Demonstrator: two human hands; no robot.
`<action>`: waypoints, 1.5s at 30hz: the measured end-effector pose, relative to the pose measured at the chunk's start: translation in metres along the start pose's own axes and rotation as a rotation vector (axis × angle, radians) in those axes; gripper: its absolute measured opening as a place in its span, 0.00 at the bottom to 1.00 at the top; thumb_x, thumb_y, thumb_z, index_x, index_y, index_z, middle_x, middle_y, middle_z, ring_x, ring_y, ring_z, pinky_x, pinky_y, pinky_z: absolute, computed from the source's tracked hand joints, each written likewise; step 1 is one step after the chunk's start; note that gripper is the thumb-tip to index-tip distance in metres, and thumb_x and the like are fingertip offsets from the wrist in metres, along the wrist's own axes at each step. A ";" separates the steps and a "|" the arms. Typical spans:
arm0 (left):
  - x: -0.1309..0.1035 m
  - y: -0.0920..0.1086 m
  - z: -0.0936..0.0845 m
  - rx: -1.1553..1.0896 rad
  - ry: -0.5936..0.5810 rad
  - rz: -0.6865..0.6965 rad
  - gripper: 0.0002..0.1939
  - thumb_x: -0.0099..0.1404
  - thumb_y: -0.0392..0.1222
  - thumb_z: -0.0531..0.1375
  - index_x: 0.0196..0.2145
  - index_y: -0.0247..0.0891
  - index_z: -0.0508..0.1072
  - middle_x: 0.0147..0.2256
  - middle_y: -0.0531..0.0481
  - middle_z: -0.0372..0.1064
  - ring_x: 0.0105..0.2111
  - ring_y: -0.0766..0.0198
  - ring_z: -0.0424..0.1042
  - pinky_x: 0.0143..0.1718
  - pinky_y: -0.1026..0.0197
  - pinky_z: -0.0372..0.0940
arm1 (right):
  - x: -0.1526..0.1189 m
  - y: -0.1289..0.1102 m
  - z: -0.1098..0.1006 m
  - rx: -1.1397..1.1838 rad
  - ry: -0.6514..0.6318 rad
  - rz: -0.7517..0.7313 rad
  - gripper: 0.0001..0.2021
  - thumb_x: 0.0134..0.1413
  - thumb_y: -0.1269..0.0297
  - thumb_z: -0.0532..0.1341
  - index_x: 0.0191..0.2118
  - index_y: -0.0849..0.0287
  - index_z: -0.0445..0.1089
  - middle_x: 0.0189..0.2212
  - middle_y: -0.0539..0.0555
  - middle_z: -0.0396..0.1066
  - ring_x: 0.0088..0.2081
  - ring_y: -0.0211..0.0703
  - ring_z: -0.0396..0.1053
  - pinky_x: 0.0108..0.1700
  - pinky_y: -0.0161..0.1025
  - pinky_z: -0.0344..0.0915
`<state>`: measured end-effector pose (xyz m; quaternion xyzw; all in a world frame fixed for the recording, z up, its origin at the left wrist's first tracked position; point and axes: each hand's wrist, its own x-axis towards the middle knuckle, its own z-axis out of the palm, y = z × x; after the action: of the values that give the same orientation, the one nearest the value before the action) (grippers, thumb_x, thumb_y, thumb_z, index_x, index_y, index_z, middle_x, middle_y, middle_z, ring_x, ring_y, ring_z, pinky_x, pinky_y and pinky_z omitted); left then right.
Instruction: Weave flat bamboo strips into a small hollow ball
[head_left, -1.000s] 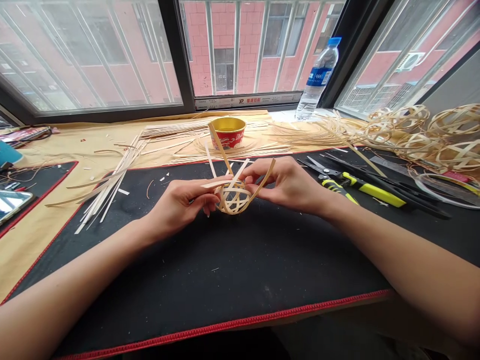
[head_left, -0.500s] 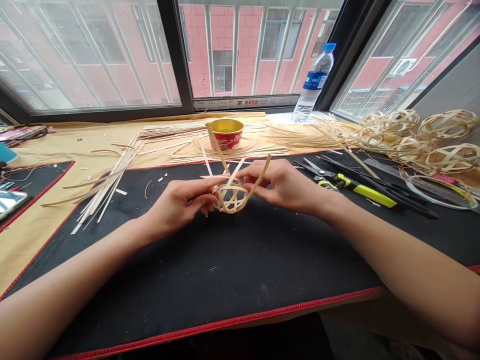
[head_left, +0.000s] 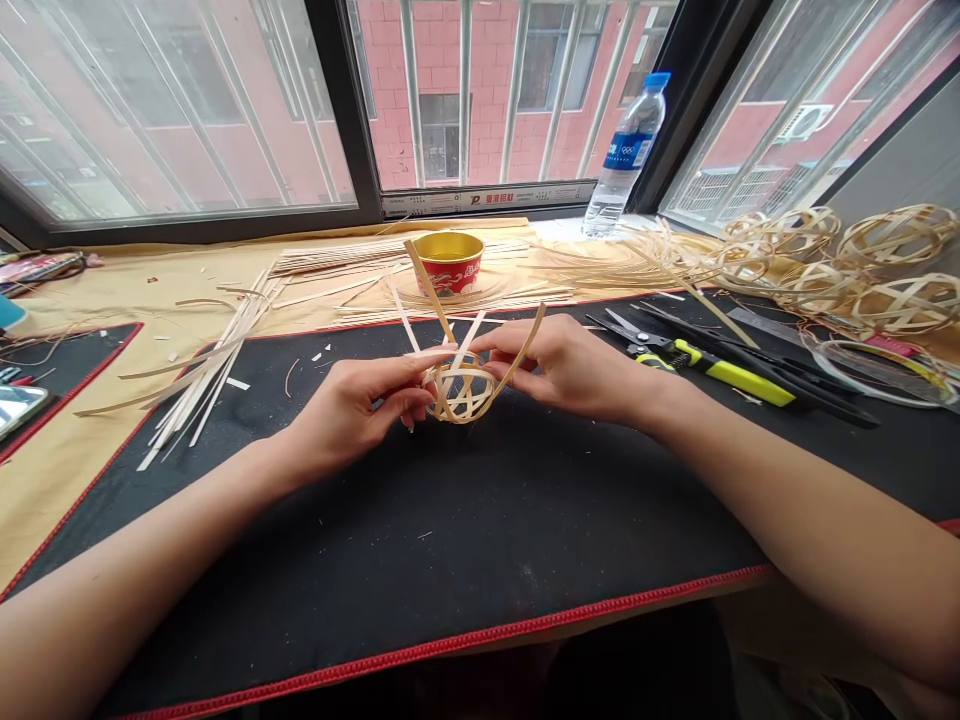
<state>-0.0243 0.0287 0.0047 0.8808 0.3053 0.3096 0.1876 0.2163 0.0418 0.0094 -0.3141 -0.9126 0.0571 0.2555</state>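
Observation:
A small open-weave ball of pale bamboo strips (head_left: 463, 398) is held between both hands over the black mat (head_left: 450, 540). Several loose strip ends stick up and outward from it. My left hand (head_left: 375, 402) pinches the ball's left side, thumb in front and fingers over the top. On the other side, my right hand (head_left: 551, 365) has its fingers closed on the upper right of the ball, beside a long strip end (head_left: 523, 345) that curves up to the right. The fingertips partly cover the weave.
Behind the ball stands a red tub (head_left: 448, 264). Loose strips (head_left: 217, 370) lie at left. Scissors (head_left: 634, 333), yellow-black pliers (head_left: 739, 380) and a wire coil (head_left: 885, 370) lie at right, near woven balls (head_left: 900, 240). A water bottle (head_left: 628, 155) stands by the window.
The view has shifted slightly. Both hands keep nearly the same grip on the woven ball, and its strip ends have moved only a little.

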 end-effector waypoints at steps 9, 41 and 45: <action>0.000 0.003 0.002 -0.027 -0.003 0.003 0.19 0.64 0.35 0.57 0.52 0.34 0.71 0.25 0.53 0.73 0.22 0.72 0.69 0.29 0.74 0.67 | -0.001 0.000 -0.001 -0.014 -0.046 0.021 0.13 0.58 0.71 0.55 0.45 0.65 0.73 0.41 0.60 0.76 0.40 0.46 0.73 0.41 0.38 0.66; -0.002 -0.001 0.002 -0.019 0.001 0.048 0.20 0.64 0.34 0.56 0.54 0.32 0.69 0.27 0.49 0.75 0.22 0.71 0.70 0.29 0.71 0.66 | -0.001 0.000 0.002 0.008 -0.079 0.014 0.10 0.60 0.70 0.53 0.37 0.61 0.73 0.35 0.58 0.76 0.40 0.46 0.73 0.41 0.36 0.64; -0.003 0.000 0.002 -0.018 -0.001 0.036 0.20 0.65 0.35 0.55 0.55 0.32 0.68 0.27 0.49 0.75 0.22 0.71 0.70 0.30 0.72 0.67 | -0.001 0.000 0.003 0.014 -0.076 0.013 0.11 0.60 0.70 0.54 0.39 0.61 0.73 0.37 0.58 0.76 0.40 0.46 0.73 0.42 0.36 0.64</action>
<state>-0.0251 0.0268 0.0017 0.8845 0.2865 0.3153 0.1901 0.2158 0.0418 0.0064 -0.3159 -0.9191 0.0771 0.2226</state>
